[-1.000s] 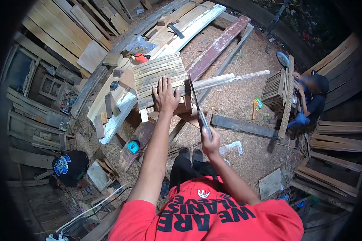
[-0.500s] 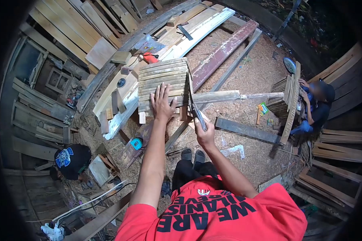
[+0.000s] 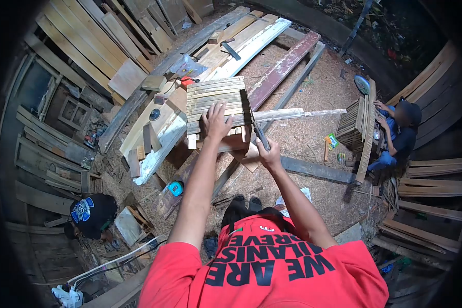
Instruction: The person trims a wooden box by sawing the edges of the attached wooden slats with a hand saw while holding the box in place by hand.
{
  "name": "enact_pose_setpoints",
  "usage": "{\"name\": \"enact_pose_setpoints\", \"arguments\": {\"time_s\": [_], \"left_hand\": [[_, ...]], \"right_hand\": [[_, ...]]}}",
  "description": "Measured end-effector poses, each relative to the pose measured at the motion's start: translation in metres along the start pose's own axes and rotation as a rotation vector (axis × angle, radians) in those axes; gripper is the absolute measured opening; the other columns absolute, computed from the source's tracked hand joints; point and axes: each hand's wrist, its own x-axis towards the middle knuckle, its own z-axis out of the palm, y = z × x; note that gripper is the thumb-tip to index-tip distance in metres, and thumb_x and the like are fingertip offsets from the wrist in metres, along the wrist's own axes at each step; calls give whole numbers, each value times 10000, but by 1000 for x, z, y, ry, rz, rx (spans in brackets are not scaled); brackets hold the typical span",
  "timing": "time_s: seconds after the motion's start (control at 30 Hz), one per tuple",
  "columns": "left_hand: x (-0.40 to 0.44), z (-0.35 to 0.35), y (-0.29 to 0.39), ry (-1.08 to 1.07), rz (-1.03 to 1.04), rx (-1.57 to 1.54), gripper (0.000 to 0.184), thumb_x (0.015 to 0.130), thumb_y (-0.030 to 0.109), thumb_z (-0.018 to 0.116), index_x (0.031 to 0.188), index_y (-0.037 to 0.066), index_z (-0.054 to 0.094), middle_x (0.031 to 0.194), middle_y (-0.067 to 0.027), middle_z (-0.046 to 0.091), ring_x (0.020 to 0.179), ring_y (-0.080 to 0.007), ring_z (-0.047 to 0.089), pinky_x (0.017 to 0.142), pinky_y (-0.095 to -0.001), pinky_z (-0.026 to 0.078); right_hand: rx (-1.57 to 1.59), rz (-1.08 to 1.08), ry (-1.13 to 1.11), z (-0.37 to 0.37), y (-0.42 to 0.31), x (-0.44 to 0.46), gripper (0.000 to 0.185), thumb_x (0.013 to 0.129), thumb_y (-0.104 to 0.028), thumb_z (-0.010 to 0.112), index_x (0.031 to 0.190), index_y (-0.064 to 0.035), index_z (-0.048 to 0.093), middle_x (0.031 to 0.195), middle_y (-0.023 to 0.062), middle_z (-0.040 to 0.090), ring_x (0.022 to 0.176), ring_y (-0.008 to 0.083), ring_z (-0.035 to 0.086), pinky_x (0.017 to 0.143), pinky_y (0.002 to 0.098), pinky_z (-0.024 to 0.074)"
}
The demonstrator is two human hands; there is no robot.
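A stack of narrow wooden slats (image 3: 213, 95), set side by side like a panel, lies in front of me on the workbench boards. My left hand (image 3: 217, 123) presses flat on the slats near their close edge, its fingers spread. My right hand (image 3: 270, 155) is closed around the dark handle of a saw (image 3: 248, 109). The saw's long dark blade runs along the right-hand ends of the slats. How deep the blade sits there I cannot tell. Under the stack, a long wooden batten (image 3: 282, 115) extends to the right.
White-painted board (image 3: 161, 141), a maroon beam (image 3: 287, 69) and a red tool (image 3: 188, 81) are around the bench. A teal tape measure (image 3: 175, 188) lies nearer. One person (image 3: 395, 131) works at right by another slat stack (image 3: 350, 121); another person (image 3: 93, 213) crouches at left.
The saw has tilted, so more of its blade's side shows, and my right hand has moved slightly right. The slats and my left hand appear shifted right as the view moved.
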Motion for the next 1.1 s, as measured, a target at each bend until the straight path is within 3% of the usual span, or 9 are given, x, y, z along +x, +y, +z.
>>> {"name": "enact_pose_setpoints", "arguments": {"time_s": [0.13, 0.17, 0.27, 0.4, 0.43, 0.8, 0.87, 0.9, 1.1], "left_hand": [[-17, 10, -67, 445, -252, -212, 834, 836, 520, 662, 1392, -67, 458, 1501, -311, 361, 1442, -394, 289, 1172, -547, 205], [-27, 2, -75, 546, -360, 66, 875, 816, 611, 654, 1314, -96, 519, 1411, -359, 444, 1365, -430, 405, 1130, -505, 315], [-40, -37, -95, -83, -775, -419, 937, 805, 661, 648, 1302, -119, 504, 1325, -361, 526, 1261, -470, 508, 1081, -494, 382], [-52, -16, -103, 184, -719, -339, 916, 786, 741, 611, 1168, -92, 621, 1178, -340, 627, 1157, -459, 592, 997, -492, 452], [-55, -12, -102, 253, -680, -394, 915, 785, 732, 620, 1178, -95, 610, 1189, -339, 623, 1163, -460, 586, 1006, -493, 446], [-105, -17, -76, 396, -912, -575, 806, 777, 635, 722, 1136, -80, 632, 1128, -287, 666, 1083, -408, 640, 943, -461, 487], [-92, -18, -76, 401, -922, -589, 751, 773, 600, 750, 1098, -70, 654, 1085, -265, 690, 1023, -387, 669, 906, -456, 506], [-74, 41, -117, 610, -677, -870, 774, 761, 559, 783, 1180, -71, 622, 1169, -248, 666, 1074, -354, 649, 943, -436, 490], [-50, -2, -123, 470, -732, -860, 778, 797, 487, 782, 1264, -99, 572, 1272, -264, 609, 1168, -329, 597, 1011, -401, 443]], "right_hand": [[16, -32, -9, 10, -9, -10, 303, 921, -250, 651, 738, -15, 593, 567, -35, 413, 547, 65, 386, 488, 310, 326], [20, -45, 1, 13, -8, -12, 293, 922, -243, 649, 741, -19, 593, 568, -34, 410, 547, 67, 385, 489, 310, 326], [25, -43, -28, 16, -9, -18, 271, 925, -226, 642, 761, -13, 613, 569, -4, 487, 553, 68, 454, 497, 301, 377], [71, -10, -61, 19, -4, -22, 248, 925, -199, 637, 748, -35, 580, 587, -30, 404, 557, 73, 386, 495, 310, 323], [-60, -67, -42, 18, 1, -19, 251, 925, -217, 645, 777, -16, 631, 571, 15, 542, 547, 84, 500, 510, 312, 419], [-243, -322, -81, 35, 4, -7, 263, 922, -254, 650, 844, -3, 642, 613, 132, 574, 555, 247, 565, 577, 379, 470], [-267, -107, -128, 28, -2, -3, 273, 926, -261, 647, 839, -2, 637, 607, 122, 571, 554, 227, 563, 574, 374, 467], [-186, -81, -134, 28, -8, 1, 293, 931, -276, 646, 825, -3, 631, 599, 105, 561, 553, 203, 551, 565, 374, 458], [-51, -71, -122, 55, -5, 31, 293, 917, -273, 668, 816, 0, 635, 607, 78, 550, 560, 159, 481, 560, 350, 427]]}}
